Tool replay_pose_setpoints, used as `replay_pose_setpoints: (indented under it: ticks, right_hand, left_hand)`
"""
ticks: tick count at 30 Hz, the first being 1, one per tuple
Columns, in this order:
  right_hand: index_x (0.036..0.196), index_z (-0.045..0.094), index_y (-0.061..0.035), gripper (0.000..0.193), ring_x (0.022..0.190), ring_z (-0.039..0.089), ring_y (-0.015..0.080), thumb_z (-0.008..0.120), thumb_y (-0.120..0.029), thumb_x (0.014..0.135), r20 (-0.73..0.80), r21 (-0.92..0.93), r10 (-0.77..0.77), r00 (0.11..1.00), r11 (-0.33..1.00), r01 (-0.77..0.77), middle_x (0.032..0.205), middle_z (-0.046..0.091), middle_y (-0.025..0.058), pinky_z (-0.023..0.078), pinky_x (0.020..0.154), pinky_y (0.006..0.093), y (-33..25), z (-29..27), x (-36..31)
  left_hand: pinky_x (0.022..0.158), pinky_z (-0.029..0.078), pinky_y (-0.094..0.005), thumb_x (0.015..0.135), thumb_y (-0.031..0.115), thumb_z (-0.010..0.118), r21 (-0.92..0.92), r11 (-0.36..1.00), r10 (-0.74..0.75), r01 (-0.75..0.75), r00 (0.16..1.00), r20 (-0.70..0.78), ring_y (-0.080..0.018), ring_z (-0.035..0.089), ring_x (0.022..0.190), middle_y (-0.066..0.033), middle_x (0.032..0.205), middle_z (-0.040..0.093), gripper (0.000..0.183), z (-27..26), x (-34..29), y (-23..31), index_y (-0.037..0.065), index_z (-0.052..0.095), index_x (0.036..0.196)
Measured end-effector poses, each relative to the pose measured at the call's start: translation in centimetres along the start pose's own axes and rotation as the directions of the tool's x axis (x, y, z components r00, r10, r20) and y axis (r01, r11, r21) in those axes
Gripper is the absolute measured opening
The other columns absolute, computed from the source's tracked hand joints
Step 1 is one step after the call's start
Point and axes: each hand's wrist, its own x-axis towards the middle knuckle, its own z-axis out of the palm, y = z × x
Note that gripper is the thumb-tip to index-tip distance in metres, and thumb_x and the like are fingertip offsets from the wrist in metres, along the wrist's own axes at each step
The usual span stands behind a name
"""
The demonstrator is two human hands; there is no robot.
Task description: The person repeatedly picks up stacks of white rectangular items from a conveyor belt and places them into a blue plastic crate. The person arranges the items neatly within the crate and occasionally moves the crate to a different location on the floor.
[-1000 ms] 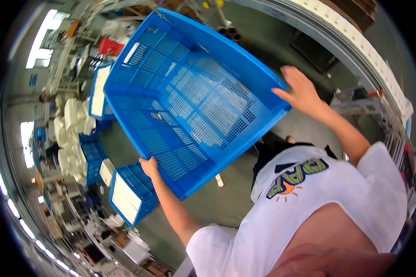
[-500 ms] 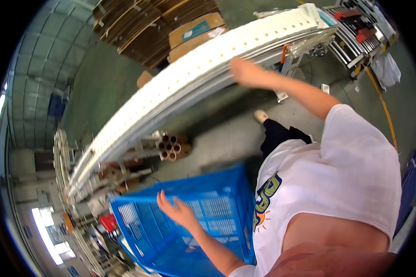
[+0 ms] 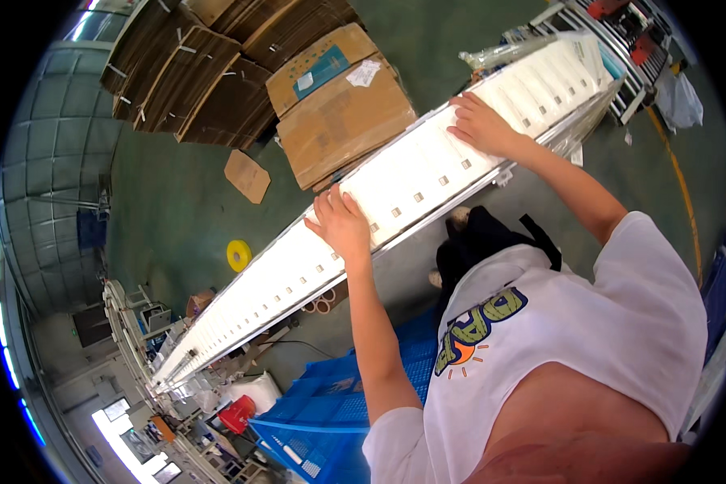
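Observation:
A long row of white flat boxes (image 3: 407,181), packed side by side, runs diagonally along a narrow conveyor with a metal side rail (image 3: 436,216). My left hand (image 3: 343,224) lies on the middle of the row, fingers apart and reaching over its far edge. Farther right, my right hand (image 3: 484,127) rests on the same row, its fingers spread across the tops. A stretch of boxes lies between the two hands. Neither hand appears closed around a box.
Flattened cardboard cartons (image 3: 343,121) are stacked beyond the conveyor. A yellow tape roll (image 3: 238,256) and a cardboard piece (image 3: 248,176) lie on the floor. A blue plastic crate (image 3: 323,403) stands near me. Beyond the row's right end is a roller conveyor (image 3: 633,81).
My left hand has gone from above the blue crate up onto the white boxes. My right hand has moved from the near rail onto the row's top. The view has shifted.

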Motion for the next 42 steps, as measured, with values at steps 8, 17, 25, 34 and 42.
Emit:
replay_pose_setpoints:
  ticks: [8,17,25,34,42]
  right_hand:
    - [0.065,0.058,-0.0005,0.032,0.095,0.047,0.0288,0.062,-0.030,0.079,-0.147,0.175,0.151,0.978,0.977,-0.124,0.081,0.057,0.0127,0.033,0.090,0.0419,-2.9,0.1,1.5]
    - [0.080,0.066,-0.0021,0.038,0.103,0.046,0.0269,0.055,-0.038,0.080,0.233,0.138,0.170,0.958,0.969,-0.205,0.089,0.060,0.0135,0.031,0.092,0.0419,-4.1,0.5,3.9]
    - [0.063,0.061,-0.0008,0.036,0.099,0.047,0.0226,0.062,-0.034,0.077,-0.033,0.149,0.130,0.991,0.981,-0.124,0.077,0.056,0.0102,0.032,0.089,0.0404,-3.3,-1.1,1.5]
    - [0.089,0.052,0.0041,0.060,0.099,0.047,0.0327,0.072,-0.047,0.067,0.114,0.109,0.536,0.836,0.830,-0.547,0.106,0.046,0.0205,0.038,0.085,0.0427,-3.3,-4.3,0.8]
    - [0.073,0.047,0.0047,0.051,0.084,0.047,0.0317,0.076,-0.036,0.067,-0.127,0.303,0.548,0.827,0.815,-0.494,0.086,0.048,0.0170,0.041,0.076,0.0383,-4.4,-2.5,-0.4]
  left_hand:
    - [0.094,0.030,-0.0497,0.087,0.021,0.049,-0.049,0.996,0.081,-0.078,0.995,0.060,-0.0278,0.051,0.097,-0.0117,0.099,0.055,0.024,-1.5,0.6,-2.2,0.006,0.059,0.103]
    - [0.081,0.038,-0.0406,0.086,0.019,0.049,0.026,0.991,0.128,-0.128,0.992,0.009,-0.0256,0.054,0.082,-0.0074,0.084,0.058,0.018,-0.3,1.4,-6.0,0.007,0.063,0.088]
    - [0.091,0.031,-0.0496,0.086,0.019,0.050,0.030,0.994,0.108,-0.110,0.993,0.044,-0.0255,0.052,0.086,-0.0079,0.087,0.056,0.016,-2.2,1.5,-2.7,0.006,0.060,0.086]
    - [0.094,0.028,-0.0494,0.085,0.025,0.055,-0.026,0.995,-0.092,0.095,0.992,0.086,-0.0318,0.040,0.114,-0.0169,0.121,0.044,0.035,-6.1,-1.0,-1.2,0.008,0.052,0.116]
    - [0.091,0.031,-0.0510,0.085,0.032,0.056,-0.068,0.968,-0.245,0.241,0.968,-0.059,-0.0384,0.038,0.116,-0.0201,0.125,0.044,0.037,-5.0,0.1,-2.5,0.008,0.057,0.113]
